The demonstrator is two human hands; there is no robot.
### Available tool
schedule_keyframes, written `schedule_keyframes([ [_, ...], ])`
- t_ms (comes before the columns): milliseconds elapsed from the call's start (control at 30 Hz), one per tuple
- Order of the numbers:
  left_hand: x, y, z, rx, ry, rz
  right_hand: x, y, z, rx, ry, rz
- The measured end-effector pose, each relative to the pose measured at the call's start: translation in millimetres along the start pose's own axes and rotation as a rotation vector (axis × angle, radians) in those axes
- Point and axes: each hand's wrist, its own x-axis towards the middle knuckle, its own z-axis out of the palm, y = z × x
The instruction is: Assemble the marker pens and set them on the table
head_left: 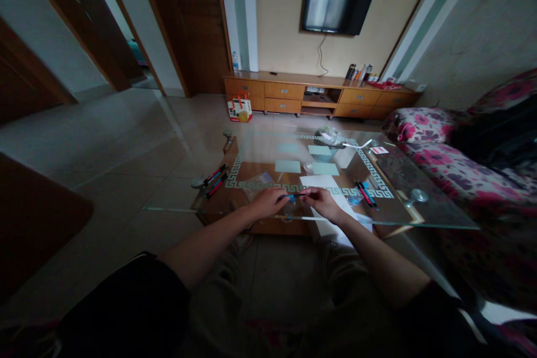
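Observation:
Over the near edge of the glass table (168,210), my left hand (267,204) and my right hand (323,204) face each other. Between them is a slim dark pen (297,195) with a blue part, pinched at one end by each hand. Fingers cover much of it, so I cannot tell whether it is in one piece. Left of my hands lies a bunch of pens (215,180), black, red and blue. A second group of pens (366,194) rests to the right, beside a roll of blue tape (354,200).
White paper (319,181) shows under and beyond my right hand. Farther back are a glass bowl (329,135) and a red-and-white card (379,150). A patterned sofa (436,151) borders the table's right side. A paper bag (240,109) stands by the TV cabinet (283,91).

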Motion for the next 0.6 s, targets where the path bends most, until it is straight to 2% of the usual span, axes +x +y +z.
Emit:
schedule_keyframes([
  [167,-0.2,0.1,-0.1,-0.003,0.011,0.028,1.0,6.2,-1.7,-0.016,-0.018,0.004],
  [433,0.4,1.5,-1.2,-0.019,0.019,0.054,-2.5,-6.4,0.9,-0.068,-0.077,-0.010],
  [600,0.2,2.6,-2.0,0.004,0.027,0.062,-2.5,-5.7,1.2,-0.070,-0.078,-0.003],
])
